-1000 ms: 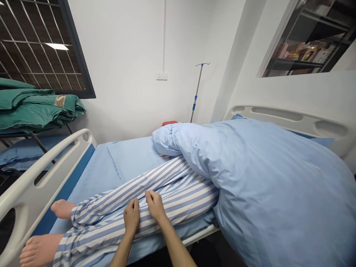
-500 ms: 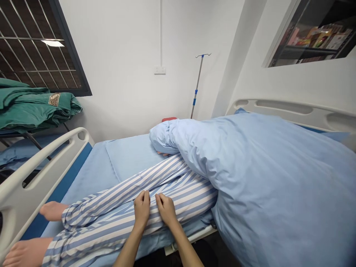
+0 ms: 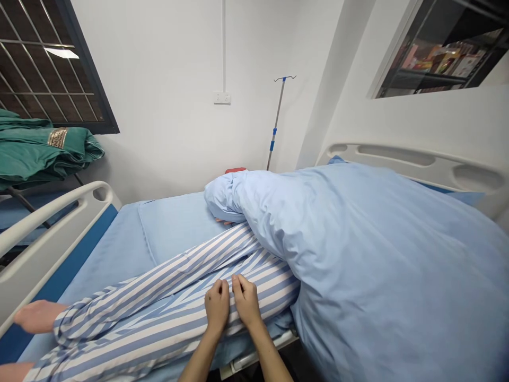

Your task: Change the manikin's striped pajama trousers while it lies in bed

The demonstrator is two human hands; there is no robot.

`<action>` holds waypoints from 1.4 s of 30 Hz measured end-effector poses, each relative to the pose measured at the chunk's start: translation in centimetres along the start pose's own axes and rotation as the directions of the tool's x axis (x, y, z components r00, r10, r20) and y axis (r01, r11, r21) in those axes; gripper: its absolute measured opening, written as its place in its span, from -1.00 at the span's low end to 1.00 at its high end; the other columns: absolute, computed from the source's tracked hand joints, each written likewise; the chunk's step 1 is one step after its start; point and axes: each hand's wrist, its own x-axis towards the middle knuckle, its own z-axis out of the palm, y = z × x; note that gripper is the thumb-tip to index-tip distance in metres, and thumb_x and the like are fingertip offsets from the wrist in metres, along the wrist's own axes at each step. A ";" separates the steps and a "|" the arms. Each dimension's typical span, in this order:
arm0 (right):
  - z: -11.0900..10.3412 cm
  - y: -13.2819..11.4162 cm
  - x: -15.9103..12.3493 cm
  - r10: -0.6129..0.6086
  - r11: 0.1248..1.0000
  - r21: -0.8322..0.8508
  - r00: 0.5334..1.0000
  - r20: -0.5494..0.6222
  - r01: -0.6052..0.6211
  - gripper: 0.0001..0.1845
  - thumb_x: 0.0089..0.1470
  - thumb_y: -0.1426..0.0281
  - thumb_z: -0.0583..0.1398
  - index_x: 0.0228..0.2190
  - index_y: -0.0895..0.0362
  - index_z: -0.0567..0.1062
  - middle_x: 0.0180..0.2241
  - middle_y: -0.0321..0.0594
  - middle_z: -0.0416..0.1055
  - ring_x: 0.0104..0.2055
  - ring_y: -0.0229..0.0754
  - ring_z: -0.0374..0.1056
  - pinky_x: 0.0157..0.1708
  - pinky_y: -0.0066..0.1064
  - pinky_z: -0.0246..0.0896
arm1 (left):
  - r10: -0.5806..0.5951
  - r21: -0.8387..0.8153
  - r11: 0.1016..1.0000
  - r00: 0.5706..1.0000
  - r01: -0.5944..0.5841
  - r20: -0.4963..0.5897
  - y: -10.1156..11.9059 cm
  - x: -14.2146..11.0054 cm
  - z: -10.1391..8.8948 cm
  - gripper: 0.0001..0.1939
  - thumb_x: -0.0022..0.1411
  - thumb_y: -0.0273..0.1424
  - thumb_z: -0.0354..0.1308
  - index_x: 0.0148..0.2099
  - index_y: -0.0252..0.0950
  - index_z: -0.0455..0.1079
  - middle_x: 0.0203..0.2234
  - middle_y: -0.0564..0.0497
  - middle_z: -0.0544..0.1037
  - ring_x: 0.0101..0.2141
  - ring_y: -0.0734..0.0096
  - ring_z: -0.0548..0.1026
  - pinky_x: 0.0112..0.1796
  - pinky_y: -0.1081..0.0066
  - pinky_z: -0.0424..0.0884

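Observation:
My left hand (image 3: 217, 305) is curled into a loose fist over the near leg, above the striped trousers (image 3: 175, 318). Beside it my right hand (image 3: 246, 301) is also curled closed, with a small gap between the two. Nothing shows in either hand; I cannot tell whether they press on the cloth. The trousers, blue and white, clothe two legs lying on the bed, with a bare foot (image 3: 40, 315) at the left. A light blue quilt (image 3: 358, 244), bunched toward the right, covers the upper body. Some fingers (image 3: 226, 222) peek from under its far edge.
A pale footboard (image 3: 51, 212) stands at the left and a headboard (image 3: 397, 154) at the back right. Behind the bed are an IV pole (image 3: 277, 119) and a wall socket (image 3: 221, 97). Folded green cloth (image 3: 51, 148) lies beyond the footboard.
Both fists have moved right along the near leg, closer to the quilt, and stay closed. The view has shifted slightly, so the bed and feet appear farther left.

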 end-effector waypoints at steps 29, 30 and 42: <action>6.3 -2.9 -1.8 0.033 0.946 -0.324 0.997 0.068 -0.009 -0.53 0.17 0.15 -0.12 -0.65 0.10 0.25 -0.66 -0.22 0.29 -0.57 -0.23 0.14 -0.50 -0.38 -0.19 | -0.129 0.445 0.860 0.950 0.251 -0.286 -15.9 -1.6 -26.8 -0.66 0.24 -0.21 -0.15 -0.51 -0.23 0.23 -0.59 0.05 0.44 -0.47 0.39 0.38 -0.44 0.47 0.06; 7.9 -3.8 -2.4 0.013 0.964 -0.265 0.995 0.104 0.015 -0.53 0.17 0.14 -0.11 -0.66 0.10 0.23 -0.67 -0.25 0.25 -0.57 -0.24 0.12 -0.50 -0.39 -0.18 | -0.125 0.467 0.848 0.951 0.250 -0.283 -16.0 -1.6 -26.7 -0.67 0.24 -0.22 -0.15 -0.49 -0.23 0.25 -0.57 0.04 0.46 -0.46 0.38 0.39 -0.44 0.46 0.06; 25.8 -15.9 -9.5 -0.148 0.983 0.161 0.905 0.399 0.090 -0.51 0.22 0.18 -0.09 -0.65 0.15 0.27 -0.65 -0.30 0.25 -0.57 -0.31 0.11 -0.52 -0.43 -0.19 | -0.023 0.268 0.959 0.963 0.098 -0.269 -19.0 -1.8 -27.6 -0.67 0.20 -0.25 -0.17 -0.29 -0.22 0.41 -0.34 -0.08 0.58 -0.31 0.26 0.50 -0.27 0.33 0.34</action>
